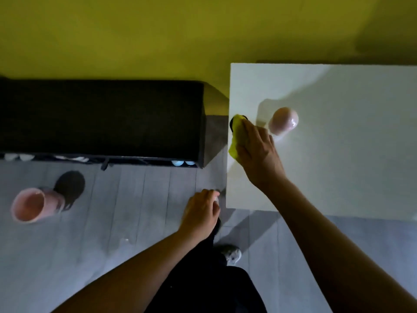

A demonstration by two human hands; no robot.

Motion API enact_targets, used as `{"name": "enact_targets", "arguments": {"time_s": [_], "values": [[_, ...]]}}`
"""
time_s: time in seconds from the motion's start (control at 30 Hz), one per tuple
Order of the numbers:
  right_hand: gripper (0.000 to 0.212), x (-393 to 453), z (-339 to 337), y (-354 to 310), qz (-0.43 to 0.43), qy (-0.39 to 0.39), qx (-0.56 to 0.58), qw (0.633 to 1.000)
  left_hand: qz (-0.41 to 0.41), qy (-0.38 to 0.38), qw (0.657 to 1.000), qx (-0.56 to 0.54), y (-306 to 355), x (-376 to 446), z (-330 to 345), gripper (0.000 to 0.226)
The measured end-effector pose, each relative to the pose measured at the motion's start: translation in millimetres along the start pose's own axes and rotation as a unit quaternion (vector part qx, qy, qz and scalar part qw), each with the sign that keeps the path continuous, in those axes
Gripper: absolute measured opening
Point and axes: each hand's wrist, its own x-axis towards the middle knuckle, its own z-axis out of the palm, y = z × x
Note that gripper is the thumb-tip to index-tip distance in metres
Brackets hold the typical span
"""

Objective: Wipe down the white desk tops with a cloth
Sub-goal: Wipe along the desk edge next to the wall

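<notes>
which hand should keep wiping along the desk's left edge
Right. The right hand already presses the yellow cloth on the white desk; the left hand hangs off it.

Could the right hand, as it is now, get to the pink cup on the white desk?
Probably yes: the right hand, pressing the yellow cloth, lies just beside the pink cup, with only bare white desk between.

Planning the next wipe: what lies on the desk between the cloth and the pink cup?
Only the right hand's fingers and bare desk; cloth and cup sit apart, in the head view.
</notes>
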Motion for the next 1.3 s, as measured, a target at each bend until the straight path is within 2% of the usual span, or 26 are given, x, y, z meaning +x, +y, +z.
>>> {"name": "enact_targets", "arguments": {"time_s": [0.13,0.2,0.3,0.43,0.5,0.6,0.83,0.93,1.1,1.17,1.3], "values": [[0.064,39,-16,-17,-0.078,-0.092,-0.03,0.992,-0.054,0.009,0.997,-0.045,15,-6,16,0.038],[0.063,60,-24,-18,-0.128,-0.131,-0.06,0.981,-0.049,0.039,0.997,-0.046,24,1,22,0.038],[0.061,89,-31,-14,-0.201,-0.17,-0.12,0.957,-0.028,0.103,0.994,-0.034,43,17,27,0.04],[0.061,128,-33,-4,-0.273,-0.197,-0.179,0.924,-0.046,0.124,0.989,-0.068,77,39,41,0.047],[0.06,150,-33,0,-0.325,-0.237,-0.205,0.892,-0.058,0.13,0.988,-0.061,90,49,56,0.052],[0.062,182,-27,0,-0.381,-0.342,-0.228,0.828,-0.12,0.142,0.981,-0.055,114,61,81,0.062],[0.062,204,16,-1,-0.508,-0.499,-0.299,0.635,-0.265,0.251,0.929,-0.058,165,94,126,0.062],[0.059,191,45,-5,-0.532,-0.544,-0.283,0.584,-0.296,0.302,0.905,-0.041,170,110,138,0.061],[0.051,150,92,10,-0.515,-0.656,-0.262,0.486,-0.292,0.336,0.895,-0.015,168,111,148,0.062],[0.046,141,102,20,-0.516,-0.675,-0.251,0.463,-0.299,0.344,0.89,-0.009,168,111,148,0.063],[0.042,157,105,23,-0.513,-0.678,-0.249,0.465,-0.295,0.358,0.886,-0.013,168,111,147,0.061]]}}
